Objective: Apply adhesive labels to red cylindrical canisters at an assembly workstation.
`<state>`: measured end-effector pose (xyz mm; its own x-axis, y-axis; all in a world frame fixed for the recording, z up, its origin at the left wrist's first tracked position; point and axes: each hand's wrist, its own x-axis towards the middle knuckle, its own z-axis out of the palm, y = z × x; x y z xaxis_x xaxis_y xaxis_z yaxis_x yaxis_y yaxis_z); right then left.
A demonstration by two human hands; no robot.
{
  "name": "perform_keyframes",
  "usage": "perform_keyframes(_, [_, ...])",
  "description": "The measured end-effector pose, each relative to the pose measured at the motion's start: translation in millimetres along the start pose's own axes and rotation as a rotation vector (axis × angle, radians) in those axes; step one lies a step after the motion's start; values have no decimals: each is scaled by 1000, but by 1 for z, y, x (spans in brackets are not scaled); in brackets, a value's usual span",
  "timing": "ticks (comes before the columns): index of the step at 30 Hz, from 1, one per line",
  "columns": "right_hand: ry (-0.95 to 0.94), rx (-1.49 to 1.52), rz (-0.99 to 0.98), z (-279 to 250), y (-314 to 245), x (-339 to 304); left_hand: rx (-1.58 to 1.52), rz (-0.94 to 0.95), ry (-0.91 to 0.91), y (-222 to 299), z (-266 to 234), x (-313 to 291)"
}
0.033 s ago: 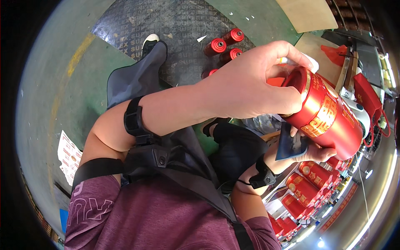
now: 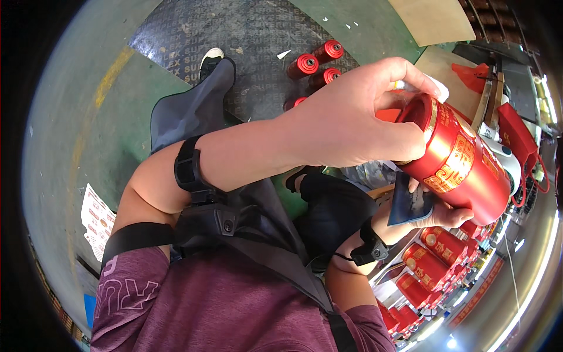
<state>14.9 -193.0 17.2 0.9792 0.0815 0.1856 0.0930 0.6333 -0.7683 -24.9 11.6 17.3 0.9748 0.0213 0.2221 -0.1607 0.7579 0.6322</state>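
Note:
A shiny red cylindrical canister (image 2: pixel 469 161) with gold raised lettering is tilted at the right, one end toward me. My left hand (image 2: pixel 363 117) grips its near rim, thumb on the front and fingers curled over the far side. By those fingertips shows a small white piece (image 2: pixel 437 88), too hidden to name. Below the canister, my right hand (image 2: pixel 440 217) bears against its lower side with its fingers. A dark blue flat scraper (image 2: pixel 407 202) is held in that same hand, partly covering the palm.
Several red cylinders (image 2: pixel 303 66) stand on a dark mat (image 2: pixel 234 35) ahead. Rows of red canisters (image 2: pixel 425 267) are at the lower right. A red box (image 2: pixel 519 129) with a cord handle is beyond the held canister. Printed paper (image 2: pixel 98 220) is at the left.

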Motion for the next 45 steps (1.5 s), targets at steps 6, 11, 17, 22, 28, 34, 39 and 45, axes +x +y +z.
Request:
perform_keyframes(6, [13, -63, -37, 0, 0, -1, 8, -8, -2, 0, 0, 1])
perform_keyframes(11, [104, -150, -69, 13, 4, -6, 17, 9, 2, -1, 0, 1])
perform_keyframes(17, [66, -144, -69, 6, 4, -3, 9, 5, -7, -1, 0, 1])
perform_keyframes(22, [116, -187, -103, 15, 5, -3, -25, 2, -23, -1, -1, 0])
perform_keyframes(28, [46, -73, -71, 5, 3, 0, -28, -11, -23, 1, 0, 0])
perform_keyframes(34, [92, -145, -112, 11, 5, -3, -16, -29, -9, 2, 1, -1])
perform_keyframes(39, [60, -145, -87, 8, 5, -2, -1, -16, -15, 1, 0, 0])
perform_keyframes(45, [124, -183, -166, 14, 9, -3, 70, -86, -10, -1, 0, -2])
